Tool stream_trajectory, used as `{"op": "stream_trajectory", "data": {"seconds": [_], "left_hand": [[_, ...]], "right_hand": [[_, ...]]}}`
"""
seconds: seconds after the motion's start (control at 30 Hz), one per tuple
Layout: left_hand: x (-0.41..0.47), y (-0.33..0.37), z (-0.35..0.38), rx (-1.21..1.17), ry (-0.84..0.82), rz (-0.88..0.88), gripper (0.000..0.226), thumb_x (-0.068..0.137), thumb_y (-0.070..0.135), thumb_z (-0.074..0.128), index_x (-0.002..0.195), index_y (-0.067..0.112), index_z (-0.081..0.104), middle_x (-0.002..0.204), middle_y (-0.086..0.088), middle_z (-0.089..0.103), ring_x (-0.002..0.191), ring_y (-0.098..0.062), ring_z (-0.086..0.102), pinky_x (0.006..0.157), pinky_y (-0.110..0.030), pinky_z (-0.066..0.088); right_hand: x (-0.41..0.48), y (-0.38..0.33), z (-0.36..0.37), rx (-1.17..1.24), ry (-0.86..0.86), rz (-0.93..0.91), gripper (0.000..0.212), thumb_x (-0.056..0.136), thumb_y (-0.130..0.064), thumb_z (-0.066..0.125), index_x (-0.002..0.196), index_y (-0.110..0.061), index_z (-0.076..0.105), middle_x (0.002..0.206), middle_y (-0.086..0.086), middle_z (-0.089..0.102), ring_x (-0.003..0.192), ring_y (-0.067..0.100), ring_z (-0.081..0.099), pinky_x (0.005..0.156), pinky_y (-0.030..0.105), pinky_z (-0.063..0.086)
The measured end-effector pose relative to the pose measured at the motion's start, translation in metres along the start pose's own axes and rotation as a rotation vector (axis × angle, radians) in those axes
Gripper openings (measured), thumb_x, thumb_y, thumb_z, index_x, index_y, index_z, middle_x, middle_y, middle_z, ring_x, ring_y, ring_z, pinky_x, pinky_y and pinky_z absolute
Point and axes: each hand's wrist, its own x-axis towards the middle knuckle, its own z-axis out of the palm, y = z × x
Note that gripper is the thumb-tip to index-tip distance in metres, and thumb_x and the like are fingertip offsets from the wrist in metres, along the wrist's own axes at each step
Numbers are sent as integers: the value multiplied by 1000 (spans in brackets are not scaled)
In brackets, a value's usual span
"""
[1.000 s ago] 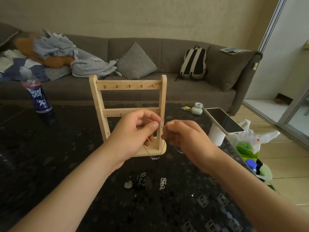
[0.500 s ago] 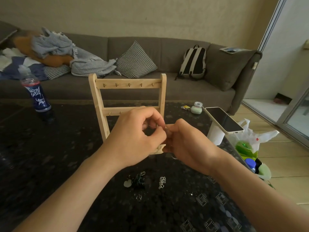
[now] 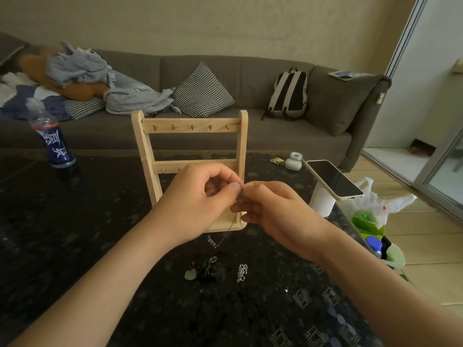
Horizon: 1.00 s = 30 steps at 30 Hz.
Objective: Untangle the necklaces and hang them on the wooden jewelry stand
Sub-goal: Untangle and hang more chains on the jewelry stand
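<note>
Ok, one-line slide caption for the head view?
Left hand and right hand pinch a necklace before the wooden jewelry stand; dark tangle and silver chain lie on the table.

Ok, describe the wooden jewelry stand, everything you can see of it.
The wooden jewelry stand is pale, unpainted-looking wood: two uprights, two crossbars and a flat base. It stands upright on the dark table, facing the camera. The top bar carries five small brass-coloured hooks, all bare; the lower bar shows two, the rest hidden behind the left hand, which pinches a necklace. Whether that hand touches it cannot be told.
</note>
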Motion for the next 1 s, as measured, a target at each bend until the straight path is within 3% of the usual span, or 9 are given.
{"op": "stream_trajectory", "data": {"seconds": [0.1, 0.2, 0.3, 0.37, 0.43, 0.7, 0.83, 1.0], "left_hand": [[1, 1, 2, -82, -26, -71, 10, 101, 27, 66, 100, 31, 76, 93, 11, 75, 94, -9, 71, 89, -33, 61], [0, 2, 5, -157, -20, -131, 12, 102, 26, 67, 100, 31, 77, 95, 13, 75, 98, -4, 70, 93, -28, 57], [1, 1, 6, -219, 27, -175, 11, 101, 28, 69, 98, 31, 79, 94, 13, 76, 98, -3, 70, 93, -28, 54], [2, 0, 6, -241, 54, -194, 11, 101, 28, 69, 98, 31, 79, 93, 13, 77, 96, -1, 70, 90, -27, 52], [2, 0, 7, -256, 62, -208, 11, 101, 27, 69, 99, 30, 80, 91, 13, 77, 93, 1, 69, 84, -24, 49], [3, 1, 10, -259, 61, -231, 11, 100, 24, 70, 95, 26, 80, 87, 12, 77, 92, 0, 71, 85, -23, 50], [3, -1, 8, -199, 68, -198, 9, 99, 24, 71, 96, 27, 80, 89, 14, 76, 93, -1, 70, 81, -18, 51], [2, -8, 4, 12, 94, -87, 9, 100, 26, 71, 100, 31, 79, 89, 18, 74, 90, 2, 69, 77, -11, 53]], "right_hand": [[-4, -4, 2, -214, 97, -106, 29, 110, -25, 53, 107, -7, 77, 99, 3, 78, 98, 13, 74, 94, 33, 57], [-8, -7, 5, -393, 194, -292, 18, 107, -18, 60, 96, -14, 74, 75, -14, 70, 70, 0, 65, 66, 14, 49], [-8, -4, 7, -483, 281, -432, 7, 101, -13, 68, 98, -18, 73, 85, -12, 74, 80, 7, 71, 71, 23, 56], [-7, -2, 8, -531, 340, -495, 11, 96, -11, 74, 101, -21, 71, 90, -10, 74, 84, 15, 72, 75, 37, 61], [-8, -2, 10, -580, 378, -553, 17, 89, -11, 80, 97, -23, 70, 88, -12, 72, 83, 15, 71, 75, 40, 60], [-9, -2, 15, -727, 486, -556, 27, 80, -37, 93, 95, -25, 74, 84, -19, 72, 84, 2, 71, 73, 17, 57], [-9, -3, 13, -745, 456, -526, 12, 88, -30, 86, 97, -27, 80, 85, -24, 74, 84, -3, 72, 78, 17, 59], [-7, -2, 10, -756, 426, -479, 9, 93, -24, 82, 102, -27, 82, 89, -23, 77, 87, -5, 72, 83, 12, 56]]}}
